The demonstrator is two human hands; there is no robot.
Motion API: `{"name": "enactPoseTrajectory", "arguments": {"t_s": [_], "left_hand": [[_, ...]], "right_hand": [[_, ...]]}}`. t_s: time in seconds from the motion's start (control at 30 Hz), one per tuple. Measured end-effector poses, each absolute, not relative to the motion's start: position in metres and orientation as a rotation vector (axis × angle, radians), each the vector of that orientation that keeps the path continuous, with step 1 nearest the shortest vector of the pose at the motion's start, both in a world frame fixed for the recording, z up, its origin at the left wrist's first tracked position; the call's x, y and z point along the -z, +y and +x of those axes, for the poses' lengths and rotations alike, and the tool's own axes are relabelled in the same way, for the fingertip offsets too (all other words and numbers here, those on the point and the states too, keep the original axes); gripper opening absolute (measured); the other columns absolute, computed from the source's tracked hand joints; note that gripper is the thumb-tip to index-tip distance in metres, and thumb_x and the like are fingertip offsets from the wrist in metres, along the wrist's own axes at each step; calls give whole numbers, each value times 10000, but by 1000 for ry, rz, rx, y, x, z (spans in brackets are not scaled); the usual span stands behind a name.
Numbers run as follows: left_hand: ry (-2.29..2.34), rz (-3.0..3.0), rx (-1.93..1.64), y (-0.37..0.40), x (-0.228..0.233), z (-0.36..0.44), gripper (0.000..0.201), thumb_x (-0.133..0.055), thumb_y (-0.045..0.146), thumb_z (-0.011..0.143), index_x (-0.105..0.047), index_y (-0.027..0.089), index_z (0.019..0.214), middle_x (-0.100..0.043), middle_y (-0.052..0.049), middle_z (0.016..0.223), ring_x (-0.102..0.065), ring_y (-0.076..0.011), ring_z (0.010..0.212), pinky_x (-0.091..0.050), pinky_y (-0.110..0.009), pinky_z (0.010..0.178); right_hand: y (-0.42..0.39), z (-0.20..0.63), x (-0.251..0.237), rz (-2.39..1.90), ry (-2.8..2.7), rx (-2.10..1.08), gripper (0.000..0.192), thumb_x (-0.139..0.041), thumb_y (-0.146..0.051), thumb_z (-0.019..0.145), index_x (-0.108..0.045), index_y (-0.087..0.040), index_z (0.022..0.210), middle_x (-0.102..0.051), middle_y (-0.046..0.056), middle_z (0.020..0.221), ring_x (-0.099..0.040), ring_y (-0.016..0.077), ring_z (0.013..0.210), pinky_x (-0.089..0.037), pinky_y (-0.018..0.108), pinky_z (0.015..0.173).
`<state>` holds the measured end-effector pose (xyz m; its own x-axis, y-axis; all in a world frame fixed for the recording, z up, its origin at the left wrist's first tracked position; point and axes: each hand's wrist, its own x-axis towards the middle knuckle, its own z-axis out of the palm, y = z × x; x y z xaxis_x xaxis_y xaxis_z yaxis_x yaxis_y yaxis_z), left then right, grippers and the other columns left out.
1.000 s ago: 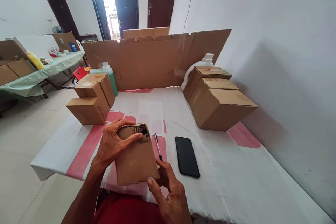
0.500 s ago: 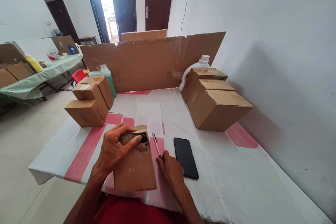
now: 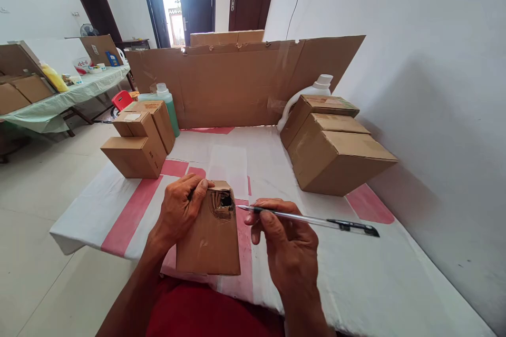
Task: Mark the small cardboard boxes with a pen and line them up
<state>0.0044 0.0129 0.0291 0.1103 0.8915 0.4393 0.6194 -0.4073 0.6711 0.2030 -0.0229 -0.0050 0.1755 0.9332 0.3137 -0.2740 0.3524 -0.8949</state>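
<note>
White-and-red clothed table [image 3: 356, 274], frame centre: left hand [image 3: 179, 210] gripping small torn brown cardboard box [image 3: 209, 237], right hand [image 3: 288, 247] pinching clear ballpoint pen [image 3: 312, 219], tip at torn hole; probing step, steady aim needed.

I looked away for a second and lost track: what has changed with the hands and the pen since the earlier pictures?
The right hand has picked the pen up off the table and now holds it level, tip pointing at the torn hole in the small cardboard box. The black phone, seen earlier beside the pen, is now hidden behind that hand. The left hand still grips the box's top; the stacked boxes have not moved.
</note>
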Motion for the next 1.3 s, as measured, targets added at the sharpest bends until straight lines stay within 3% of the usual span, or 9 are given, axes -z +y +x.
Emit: {"name": "enactPoseTrajectory", "arguments": {"t_s": [0.17,0.37,0.63,1.07,1.2,1.3], "left_hand": [[1469,2079,-1190,8,-30,7,363,-450,316,1057,-771,200,935,-754,-43,881,-690,-184,828,-494,-280,771],[1436,2077,-1168,5,-30,13,332,-449,288,1060,-742,197,935,-738,-43,900,-681,-183,867,-488,-293,810],[1477,2095,-1151,5,-29,13,352,-448,288,1053,-668,197,794,-706,-42,846,-666,-186,836,-480,-306,789],[1515,2090,-1131,6,-30,15,350,-449,291,1052,-612,198,757,-674,-34,815,-624,-174,783,-445,-298,742],[1524,2088,-1127,5,-31,17,356,-452,289,1053,-606,199,745,-686,-37,829,-628,-173,789,-441,-299,742],[1517,2096,-1135,5,-31,17,347,-458,285,1051,-626,199,760,-700,-40,847,-640,-176,807,-448,-300,756]], "right_hand": [[-23,179,0,-875,-1255,-695,72,-718,-229,937,-759,-267,981,-673,23,954,-657,181,893,-568,305,740],[-21,180,2,-882,-1420,-546,173,-675,-144,962,-731,-275,1061,-676,10,989,-648,171,952,-560,319,826],[-23,181,-1,-889,-1537,-531,187,-646,-101,969,-688,-259,1059,-639,2,989,-636,141,945,-532,256,761],[-37,201,-11,-971,-1657,-467,122,-616,-126,965,-661,-233,929,-633,-8,852,-612,133,789,-487,245,675],[-38,213,-11,-1037,-1351,-488,44,-630,-223,984,-644,-239,945,-635,0,944,-625,130,780,-508,250,690],[-25,227,5,-1175,-1136,-637,142,-588,-371,1011,-576,-233,979,-676,29,1033,-619,121,649,-492,255,578]]}}
